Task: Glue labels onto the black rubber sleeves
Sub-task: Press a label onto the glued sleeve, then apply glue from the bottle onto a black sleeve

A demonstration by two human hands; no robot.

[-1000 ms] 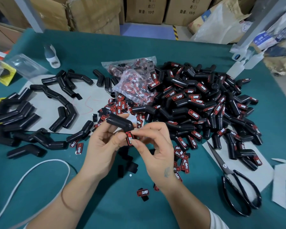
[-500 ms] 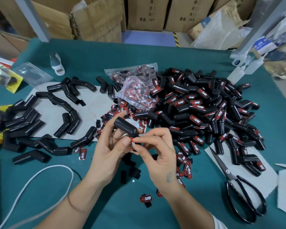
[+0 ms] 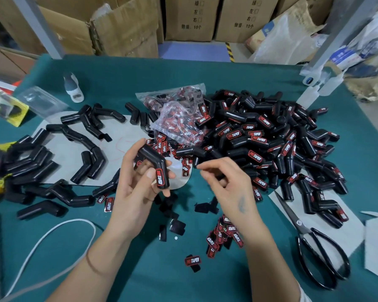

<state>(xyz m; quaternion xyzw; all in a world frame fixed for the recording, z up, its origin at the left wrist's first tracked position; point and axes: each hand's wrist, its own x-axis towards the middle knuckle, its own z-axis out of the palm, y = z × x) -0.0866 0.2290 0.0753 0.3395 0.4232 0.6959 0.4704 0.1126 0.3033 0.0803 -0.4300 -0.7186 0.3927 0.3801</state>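
The left hand (image 3: 138,188) grasps a bent black rubber sleeve (image 3: 156,165) above the table's middle, its red label (image 3: 160,176) seated – the right hand (image 3: 227,184) hovers loosely curled, holding nothing – so next, likely, drop it on the labelled pile (image 3: 271,144).

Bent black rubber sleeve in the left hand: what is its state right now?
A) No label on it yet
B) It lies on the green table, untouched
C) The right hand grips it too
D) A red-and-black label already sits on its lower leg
D: the bent black rubber sleeve, held up by the left hand, carries a red-and-black label on its lower leg, while the right hand is off to the side, clear of it.
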